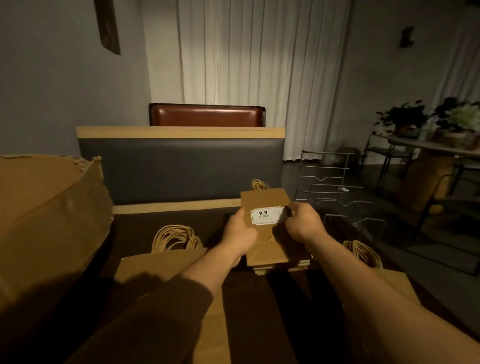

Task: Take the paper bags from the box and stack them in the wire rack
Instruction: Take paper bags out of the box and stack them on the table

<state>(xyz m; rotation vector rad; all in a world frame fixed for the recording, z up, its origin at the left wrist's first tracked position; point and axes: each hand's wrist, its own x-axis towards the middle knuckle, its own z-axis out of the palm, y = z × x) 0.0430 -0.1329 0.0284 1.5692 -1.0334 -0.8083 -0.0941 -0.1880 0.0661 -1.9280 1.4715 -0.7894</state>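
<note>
A bundle of small brown paper bags (pixel 265 201) with a white "9.9" label stands tilted upright on the dark table, twine handles at its top. My left hand (pixel 239 231) grips its left edge. My right hand (pixel 303 221) pinches its right edge beside the label. The wire rack (pixel 340 197) stands just right of the bundle, its tiers bare as far as I can see. The cardboard box (pixel 36 228) fills the left side. A larger pile of bags (pixel 174 264) with looped handles lies under my left forearm; another pile (pixel 388 279) lies under my right forearm.
A grey padded booth back (pixel 179 168) with a wooden rim runs behind the table. A dark chair (pixel 457 208) stands to the right on the floor. Farther right is a round table (pixel 441 148) with potted plants. White curtains hang behind.
</note>
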